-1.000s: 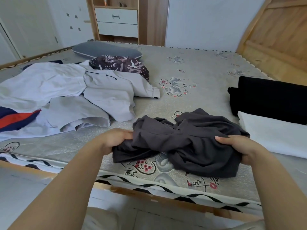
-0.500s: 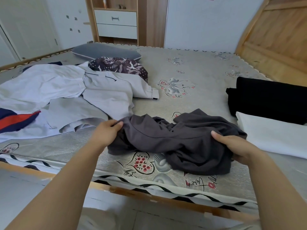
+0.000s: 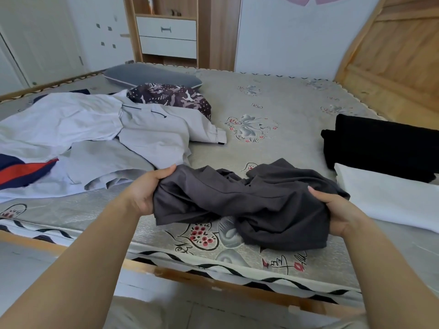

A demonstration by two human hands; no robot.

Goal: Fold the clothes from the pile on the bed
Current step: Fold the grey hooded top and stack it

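Observation:
A crumpled dark grey garment [image 3: 249, 200] lies near the front edge of the bed [image 3: 273, 143]. My left hand [image 3: 145, 191] grips its left end, fingers curled round the cloth. My right hand [image 3: 337, 210] grips its right side, thumb on top. The pile of unfolded clothes [image 3: 95, 143] spreads over the bed's left half: white and light grey shirts, a navy and red piece at the far left, and a dark patterned garment [image 3: 171, 98] behind them.
A folded black garment [image 3: 384, 143] and a folded white one [image 3: 389, 198] lie at the right. A grey pillow [image 3: 147, 76] sits at the back. Behind the bed stand a drawer unit [image 3: 167, 36] and a wooden headboard [image 3: 392, 60].
My left hand has moved left and away from me with the garment's end, drawing the cloth out wider. My right hand keeps its hold.

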